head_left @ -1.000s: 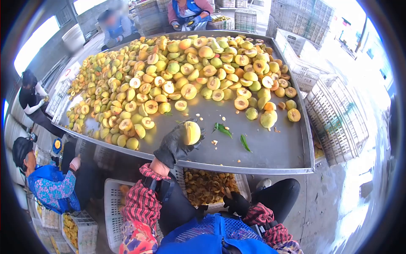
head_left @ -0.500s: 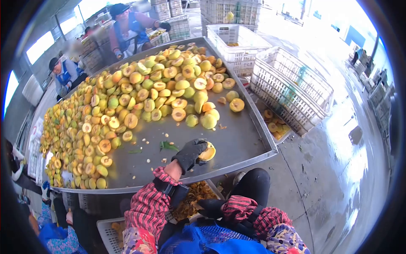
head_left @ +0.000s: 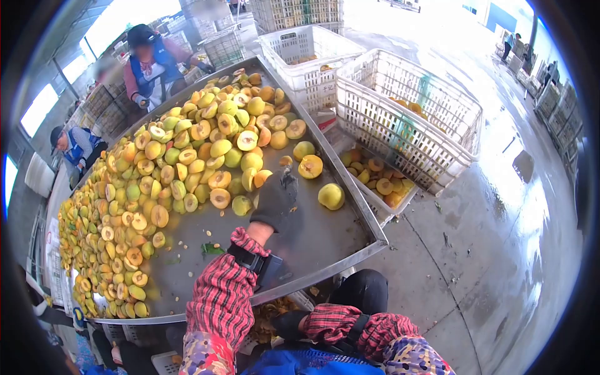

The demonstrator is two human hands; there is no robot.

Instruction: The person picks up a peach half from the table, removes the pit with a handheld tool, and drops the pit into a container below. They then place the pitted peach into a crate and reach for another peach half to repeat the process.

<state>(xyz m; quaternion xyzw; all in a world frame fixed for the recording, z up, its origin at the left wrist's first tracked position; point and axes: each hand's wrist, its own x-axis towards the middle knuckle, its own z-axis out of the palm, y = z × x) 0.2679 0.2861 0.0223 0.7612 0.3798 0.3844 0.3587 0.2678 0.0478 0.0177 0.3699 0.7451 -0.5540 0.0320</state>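
My left hand (head_left: pixel 276 201), in a dark glove, is over the metal table (head_left: pixel 325 231) at the near edge of a pile of halved yellow-green fruit (head_left: pixel 219 147). Its fingers are smeared by motion, and whether anything is in them cannot be made out. Right of it, a whole-looking yellow fruit (head_left: pixel 331 196) and a half with its cut face up (head_left: pixel 310 167) lie on the metal. Below the table's front edge my right hand (head_left: pixel 289 325), also dark-gloved, is low near my lap beside orange-brown scraps (head_left: pixel 269 315); its fingers are not distinct.
White crates (head_left: pixel 406 119) stand beyond the table's right edge, with a low crate of fruit halves (head_left: pixel 381 178) beneath. Two people in blue vests (head_left: pixel 153 69) (head_left: pixel 78 147) are along the far side. Another person's legs and sleeve show at lower left.
The fruit piece my left hand held at the table's front is no longer visible in it. That hand has moved forward to the pile, and the view has shifted. A yellow fruit now lies near the right rim.
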